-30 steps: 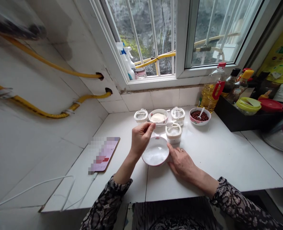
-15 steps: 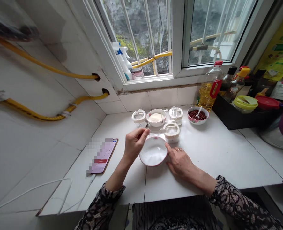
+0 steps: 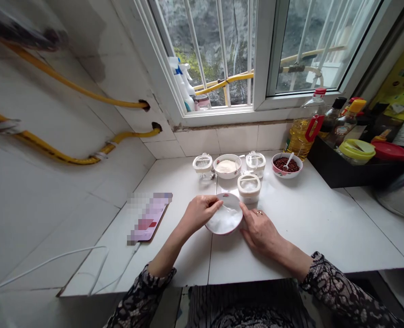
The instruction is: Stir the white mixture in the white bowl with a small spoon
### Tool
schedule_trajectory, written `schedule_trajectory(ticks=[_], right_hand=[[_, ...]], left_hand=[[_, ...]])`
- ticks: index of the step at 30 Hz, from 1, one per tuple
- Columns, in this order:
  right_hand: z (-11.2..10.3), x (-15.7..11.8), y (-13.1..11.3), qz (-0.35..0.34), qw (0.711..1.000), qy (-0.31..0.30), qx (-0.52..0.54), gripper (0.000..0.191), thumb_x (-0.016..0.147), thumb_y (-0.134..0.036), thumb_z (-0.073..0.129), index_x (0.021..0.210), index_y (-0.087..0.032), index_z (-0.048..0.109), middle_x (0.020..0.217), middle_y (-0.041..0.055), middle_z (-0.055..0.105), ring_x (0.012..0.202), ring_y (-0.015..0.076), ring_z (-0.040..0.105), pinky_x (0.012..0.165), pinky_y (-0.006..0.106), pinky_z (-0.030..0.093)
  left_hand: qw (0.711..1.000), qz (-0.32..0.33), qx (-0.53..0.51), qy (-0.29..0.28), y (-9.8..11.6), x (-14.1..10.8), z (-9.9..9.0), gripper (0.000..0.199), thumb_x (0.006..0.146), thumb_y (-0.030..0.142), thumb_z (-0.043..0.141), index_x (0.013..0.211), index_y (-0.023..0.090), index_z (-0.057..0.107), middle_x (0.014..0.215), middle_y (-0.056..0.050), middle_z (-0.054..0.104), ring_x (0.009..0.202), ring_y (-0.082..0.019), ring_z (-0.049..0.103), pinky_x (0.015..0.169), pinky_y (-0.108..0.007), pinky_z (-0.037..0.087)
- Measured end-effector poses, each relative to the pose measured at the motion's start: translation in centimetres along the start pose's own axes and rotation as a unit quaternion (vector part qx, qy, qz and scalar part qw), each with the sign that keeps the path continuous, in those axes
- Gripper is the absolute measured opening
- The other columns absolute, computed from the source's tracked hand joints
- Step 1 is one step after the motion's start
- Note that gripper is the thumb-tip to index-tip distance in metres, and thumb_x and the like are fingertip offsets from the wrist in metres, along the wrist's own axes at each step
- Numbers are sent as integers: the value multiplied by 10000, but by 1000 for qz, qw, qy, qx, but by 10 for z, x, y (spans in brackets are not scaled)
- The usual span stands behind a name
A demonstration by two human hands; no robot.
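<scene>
Your right hand [image 3: 261, 230] holds the near side bowl [image 3: 222, 224] steady on the counter [image 3: 290, 255] by its right edge, while your left hand [image 3: 198, 212], thumb and fingertips pinched narrow on a small pale spoon [image 3: 229, 208], has come down from beside the near jar [image 3: 248, 197] to the bowl. That puts the spoon's end inside the bowl, so the work now looks centred there; just beyond stands the jar, then a bowl of white powder [image 3: 227, 167] between two more jars.
</scene>
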State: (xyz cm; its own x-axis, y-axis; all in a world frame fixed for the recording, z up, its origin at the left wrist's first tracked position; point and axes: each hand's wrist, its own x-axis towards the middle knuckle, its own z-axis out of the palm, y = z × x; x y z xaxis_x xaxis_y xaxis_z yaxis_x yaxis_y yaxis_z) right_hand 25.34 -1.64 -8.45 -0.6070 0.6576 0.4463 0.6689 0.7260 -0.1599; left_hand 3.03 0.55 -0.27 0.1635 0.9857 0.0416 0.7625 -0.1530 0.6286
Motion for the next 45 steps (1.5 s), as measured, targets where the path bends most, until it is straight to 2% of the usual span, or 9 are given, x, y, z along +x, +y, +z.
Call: schedule_trajectory(ticks=[8, 15, 21, 25, 29, 32, 45], right_hand=[[-1, 0, -2, 7, 1000, -13, 3, 793, 884, -183, 509, 1550, -32, 105, 1059, 178, 669, 913, 299, 601, 792, 431, 535], [1, 0, -1, 9, 1000, -9, 8, 796, 879, -178, 493, 1556, -58, 91, 1065, 177, 668, 900, 296, 602, 781, 424, 532], [0, 0, -1, 8, 1000, -5, 6, 776, 892, -182, 483, 1556, -56, 102, 1028, 165, 667, 885, 291, 600, 780, 427, 530], [0, 0, -1, 2, 1000, -4, 4, 773, 894, -190, 495, 1549, -30, 115, 1019, 167, 665, 887, 289, 597, 782, 423, 532], [-1, 0, -1, 6, 1000, -11, -2, 789, 888, -182, 493, 1553, -38, 94, 1020, 166, 666, 895, 291, 594, 788, 423, 531], [0, 0, -1, 6, 1000, -13, 2, 797, 883, -177, 499, 1552, -35, 91, 1026, 170, 667, 906, 294, 593, 793, 424, 530], [-3, 1, -3, 5, 1000, -9, -1, 822, 877, -179, 540, 1553, -24, 99, 1047, 182, 664, 899, 294, 597, 780, 425, 537]], left_hand=[[992, -13, -127, -10, -10, 3, -2, 392, 775, 501, 527, 567, 169, 552, 509, 38, 439, 502, -95, 350, 479, -223, 258], [984, -20, -178, -10, -15, 6, -4, 394, 755, 523, 557, 567, 176, 569, 461, 61, 348, 463, -86, 293, 447, -220, 222], [992, -1, -128, 11, -14, 0, -5, 392, 789, 490, 549, 567, 168, 560, 504, 34, 461, 502, -95, 379, 475, -212, 278], [996, -1, -83, 38, -12, -3, -4, 399, 811, 490, 516, 574, 170, 555, 516, 28, 471, 516, -103, 398, 493, -220, 286], [999, -8, -45, 20, -11, -4, -3, 385, 824, 477, 496, 585, 178, 543, 531, 21, 485, 535, -113, 420, 515, -229, 296], [999, 0, -13, 29, -9, -5, -3, 375, 829, 456, 489, 573, 183, 514, 534, 18, 481, 543, -116, 416, 527, -235, 285], [999, -5, -35, 7, -6, -4, 0, 369, 820, 445, 525, 577, 173, 583, 532, 12, 537, 546, -121, 452, 529, -232, 305]])
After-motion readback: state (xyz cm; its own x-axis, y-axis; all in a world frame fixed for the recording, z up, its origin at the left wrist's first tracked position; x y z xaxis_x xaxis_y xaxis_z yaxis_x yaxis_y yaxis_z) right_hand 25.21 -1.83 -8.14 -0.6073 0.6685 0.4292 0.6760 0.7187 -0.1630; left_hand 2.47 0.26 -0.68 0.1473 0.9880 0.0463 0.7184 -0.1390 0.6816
